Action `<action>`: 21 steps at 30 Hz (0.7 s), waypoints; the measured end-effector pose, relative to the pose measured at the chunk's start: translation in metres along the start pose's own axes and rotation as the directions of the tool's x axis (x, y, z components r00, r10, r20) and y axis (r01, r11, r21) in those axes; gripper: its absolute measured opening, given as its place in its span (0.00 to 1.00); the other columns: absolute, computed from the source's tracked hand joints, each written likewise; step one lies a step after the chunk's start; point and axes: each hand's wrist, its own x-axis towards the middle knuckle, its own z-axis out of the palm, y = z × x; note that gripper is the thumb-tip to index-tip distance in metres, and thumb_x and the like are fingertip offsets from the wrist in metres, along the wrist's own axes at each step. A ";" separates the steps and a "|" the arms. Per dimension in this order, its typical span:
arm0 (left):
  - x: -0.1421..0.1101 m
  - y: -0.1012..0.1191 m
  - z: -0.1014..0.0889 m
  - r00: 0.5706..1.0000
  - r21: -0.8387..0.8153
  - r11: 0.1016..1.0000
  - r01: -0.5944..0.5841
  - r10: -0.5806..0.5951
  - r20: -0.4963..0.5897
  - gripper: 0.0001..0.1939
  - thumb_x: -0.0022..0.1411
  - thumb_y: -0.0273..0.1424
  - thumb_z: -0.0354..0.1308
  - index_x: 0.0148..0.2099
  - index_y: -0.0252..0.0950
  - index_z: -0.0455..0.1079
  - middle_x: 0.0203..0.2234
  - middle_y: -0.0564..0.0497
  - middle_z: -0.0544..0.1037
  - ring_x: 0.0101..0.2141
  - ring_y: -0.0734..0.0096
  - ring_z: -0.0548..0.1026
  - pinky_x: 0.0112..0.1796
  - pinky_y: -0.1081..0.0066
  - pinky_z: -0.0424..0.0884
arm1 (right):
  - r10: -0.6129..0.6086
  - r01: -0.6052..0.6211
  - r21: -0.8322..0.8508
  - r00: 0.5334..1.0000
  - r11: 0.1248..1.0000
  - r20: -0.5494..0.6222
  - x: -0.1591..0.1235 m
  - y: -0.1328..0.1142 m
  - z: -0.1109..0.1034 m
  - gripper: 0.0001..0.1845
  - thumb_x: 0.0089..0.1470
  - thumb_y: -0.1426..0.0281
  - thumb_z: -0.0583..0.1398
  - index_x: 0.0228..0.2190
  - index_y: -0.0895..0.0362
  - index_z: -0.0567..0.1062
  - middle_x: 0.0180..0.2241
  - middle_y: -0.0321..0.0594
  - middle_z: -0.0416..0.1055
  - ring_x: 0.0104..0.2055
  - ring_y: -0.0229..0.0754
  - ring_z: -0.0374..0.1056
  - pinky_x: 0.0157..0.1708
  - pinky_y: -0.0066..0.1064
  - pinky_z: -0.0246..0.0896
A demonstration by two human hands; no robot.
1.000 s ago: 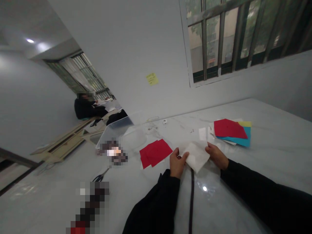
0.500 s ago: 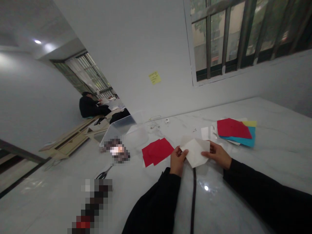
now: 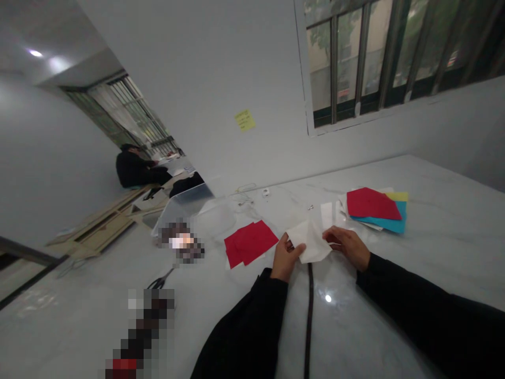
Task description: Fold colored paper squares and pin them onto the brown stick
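Observation:
Both my hands hold a folded sheet of white paper [image 3: 310, 242] above the marble table top [image 3: 442, 263]. My left hand [image 3: 286, 258] pinches its lower left side, and my right hand [image 3: 346, 247] grips its right corner. Just left of my left hand lie overlapping red paper squares [image 3: 250, 243]. To the right of my right hand sits a stack of coloured paper [image 3: 374, 209] in red, turquoise and yellow. A thin dark strap [image 3: 309, 316] runs along the table below the white sheet.
Black-handled scissors [image 3: 160, 282] and two pixelated objects [image 3: 177, 242] [image 3: 140, 334] lie to the left. Behind them stands a transparent plastic box [image 3: 183, 206]. A white wall with a yellow sticky note [image 3: 244, 120] and a barred window [image 3: 366, 58] borders the table. A seated person [image 3: 132, 168] works farther away.
The white sheet now looks narrower and more folded, and my right hand has moved closer to my left. The whole view has shifted slightly upward and to the left.

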 end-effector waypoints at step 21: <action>-0.018 0.013 0.009 0.976 0.133 0.979 -0.154 0.129 0.178 0.34 0.54 0.24 0.58 0.63 0.46 0.64 0.50 0.46 0.73 0.37 0.70 0.75 0.34 0.73 0.72 | 0.125 -0.135 -0.063 0.982 0.989 -0.145 -0.002 0.007 -0.005 0.19 0.46 0.57 0.70 0.37 0.55 0.81 0.35 0.47 0.82 0.33 0.54 0.78 0.31 0.41 0.74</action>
